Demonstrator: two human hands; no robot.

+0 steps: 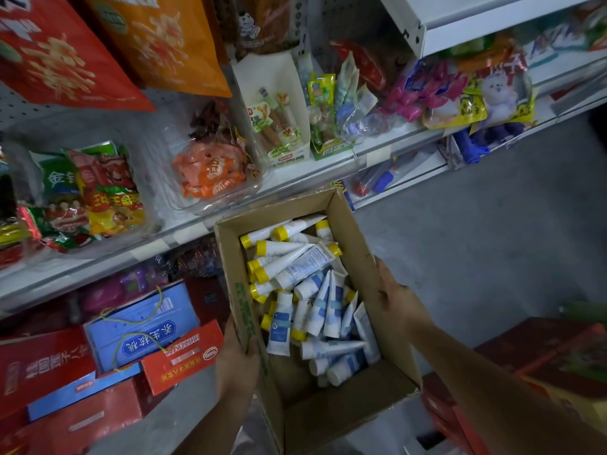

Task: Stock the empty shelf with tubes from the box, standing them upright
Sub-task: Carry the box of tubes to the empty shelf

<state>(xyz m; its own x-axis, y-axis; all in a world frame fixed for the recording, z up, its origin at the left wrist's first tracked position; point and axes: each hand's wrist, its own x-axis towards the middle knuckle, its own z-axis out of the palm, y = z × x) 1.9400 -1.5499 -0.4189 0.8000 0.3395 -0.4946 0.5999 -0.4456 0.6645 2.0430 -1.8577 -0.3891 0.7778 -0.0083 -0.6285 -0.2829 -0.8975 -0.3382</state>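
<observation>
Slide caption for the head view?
Left hand and right hand hold an open cardboard box of tubes before snack shelves.

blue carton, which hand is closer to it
Left. The left hand grips the box by its left wall, just right of the blue carton; the right hand holds the right wall, beyond the tubes.

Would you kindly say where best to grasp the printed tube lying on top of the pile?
Probably its round body near the yellow cap, pinched from above: the tube lies uncovered in the box, slanting, its flat crimped end down-left among others.
</observation>
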